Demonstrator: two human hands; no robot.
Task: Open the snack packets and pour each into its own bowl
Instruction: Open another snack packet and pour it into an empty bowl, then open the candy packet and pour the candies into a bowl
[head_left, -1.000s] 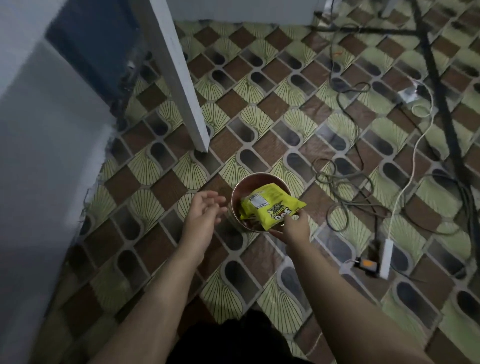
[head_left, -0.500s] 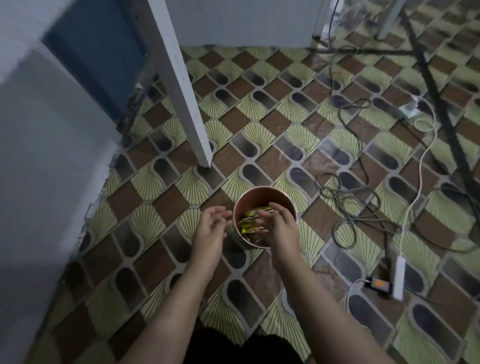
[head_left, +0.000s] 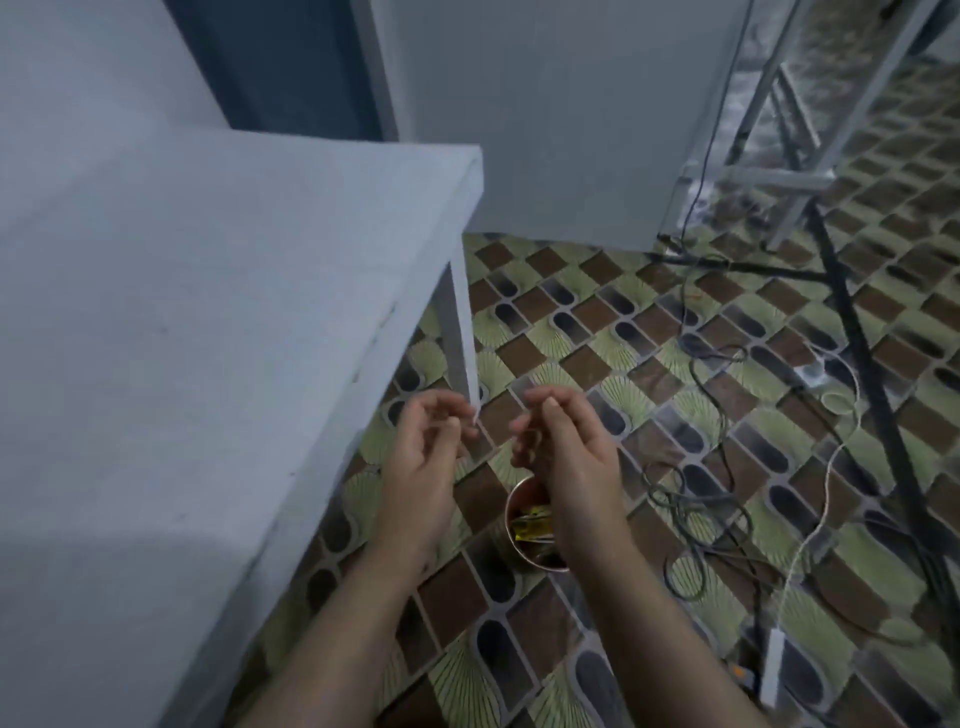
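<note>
Both hands are raised above the patterned floor (head_left: 597, 322), held near each other with palms turned inward and fingers loosely curled. The left hand (head_left: 423, 457) holds nothing; its fingertips sit just in front of the foot of the counter leg (head_left: 460, 338). The right hand (head_left: 566, 452) is likewise empty, fingers relaxed and slightly bent, and its wrist hides the right part of the bowl (head_left: 514, 512).

The bowl, a round copper-coloured one, stands on the floor below and between the two wrists, closer to the right one. Inside it lies a crumpled yellow snack packet (head_left: 530, 527); whether any loose snack lies with it I cannot tell, as the picture is blurred there.

To the left of the bowl, the pale counter (head_left: 208, 312) fills the left side of the view, its top bare where it shows. To the right of the bowl, a tangle of dark cables (head_left: 701, 514) lies on the floor, with a white cable (head_left: 826, 493) running down to a white power strip (head_left: 771, 665). Beyond the bowl stands a pale wall (head_left: 545, 104).
</note>
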